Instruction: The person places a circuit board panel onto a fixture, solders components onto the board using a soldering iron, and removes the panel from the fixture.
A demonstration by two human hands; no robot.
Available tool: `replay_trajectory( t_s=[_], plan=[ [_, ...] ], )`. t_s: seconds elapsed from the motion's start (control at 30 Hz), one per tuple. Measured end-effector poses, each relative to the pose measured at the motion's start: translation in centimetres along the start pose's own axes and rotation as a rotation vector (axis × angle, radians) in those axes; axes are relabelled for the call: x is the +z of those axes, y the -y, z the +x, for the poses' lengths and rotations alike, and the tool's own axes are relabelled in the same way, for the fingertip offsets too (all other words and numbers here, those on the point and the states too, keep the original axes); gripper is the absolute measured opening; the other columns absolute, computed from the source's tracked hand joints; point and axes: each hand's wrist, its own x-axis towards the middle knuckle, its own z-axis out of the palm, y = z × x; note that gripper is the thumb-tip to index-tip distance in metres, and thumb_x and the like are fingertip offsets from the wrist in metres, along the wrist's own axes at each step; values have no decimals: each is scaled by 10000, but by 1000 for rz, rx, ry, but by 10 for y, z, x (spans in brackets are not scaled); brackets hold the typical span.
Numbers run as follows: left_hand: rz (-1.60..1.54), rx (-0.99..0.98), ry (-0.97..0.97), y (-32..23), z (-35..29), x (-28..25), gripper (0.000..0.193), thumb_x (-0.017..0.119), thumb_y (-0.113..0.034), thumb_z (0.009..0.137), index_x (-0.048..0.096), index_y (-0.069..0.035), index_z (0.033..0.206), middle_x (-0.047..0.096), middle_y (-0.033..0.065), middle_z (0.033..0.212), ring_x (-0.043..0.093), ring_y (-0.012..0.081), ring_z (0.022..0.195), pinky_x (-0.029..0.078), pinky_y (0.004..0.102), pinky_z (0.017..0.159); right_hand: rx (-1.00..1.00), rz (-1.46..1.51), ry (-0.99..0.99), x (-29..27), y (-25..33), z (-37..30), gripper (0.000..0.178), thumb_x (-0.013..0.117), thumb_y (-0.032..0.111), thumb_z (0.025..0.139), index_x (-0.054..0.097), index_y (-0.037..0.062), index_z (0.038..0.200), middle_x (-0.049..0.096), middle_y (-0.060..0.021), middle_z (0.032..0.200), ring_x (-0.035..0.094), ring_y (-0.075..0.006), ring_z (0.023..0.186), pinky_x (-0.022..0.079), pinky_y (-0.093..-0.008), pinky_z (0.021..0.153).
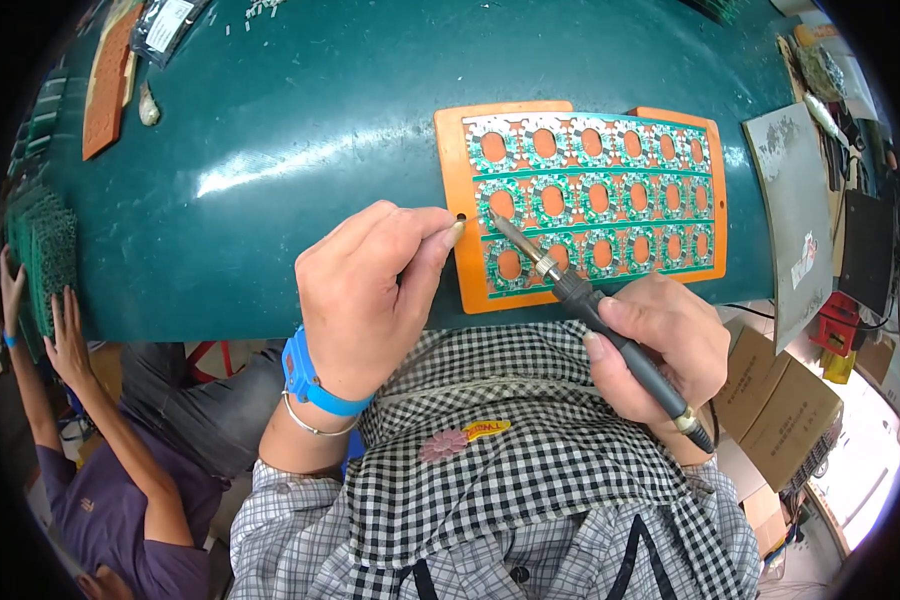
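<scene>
In my right hand (665, 345) is a soldering iron (610, 322) with a black handle. Its metal tip slants up and left onto the green circuit board panel (530, 228), at the left of the middle row. The panel has rows of small boards with round openings and lies in an orange tray (475, 285). My left hand (375, 285), with a blue strap on its wrist, is closed in a pinch beside the tray's left edge, near a dark hole. Whatever the thumb and forefinger hold is too small to make out.
At the left, another person's hands (67, 335) hold a stack of green boards (45, 255). An orange strip (110, 90) and a dark packet (168, 28) lie at the far left of the green table (300, 120). A grey panel (790, 215) and a cardboard box (780, 405) stand right.
</scene>
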Motion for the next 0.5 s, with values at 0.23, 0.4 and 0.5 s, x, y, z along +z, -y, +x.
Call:
replay_trajectory(
  t_s=[0.23, 0.4, 0.5],
  plan=[
    [-60, -94, 81, -6, -8, -5, 104, 729, 31, 785, 653, -19, 835, 568, 67, 652, 548, 171, 544, 433, 294, 491, 9, -48, -13, -4, 4, 0, 258, 778, 7, 674, 672, -5, 909, 653, -101, 716, 640, -230, 570, 512, -317, 509],
    [-84, -86, 13, -12, -1, -8, 96, 703, 59, 798, 648, -5, 844, 597, 85, 686, 553, 159, 538, 442, 256, 497, 92, 74, -122, -15, -1, -8, 244, 756, -9, 684, 654, -35, 904, 654, -116, 721, 644, -231, 607, 513, -315, 540],
    [-68, -87, 28, -15, 5, -3, 82, 699, 49, 810, 650, -3, 850, 612, 96, 702, 572, 175, 541, 452, 264, 496, 132, 70, -138, -16, -3, -5, 235, 750, -12, 684, 652, -36, 895, 663, -123, 735, 642, -224, 611, 515, -311, 555]
  ],
)
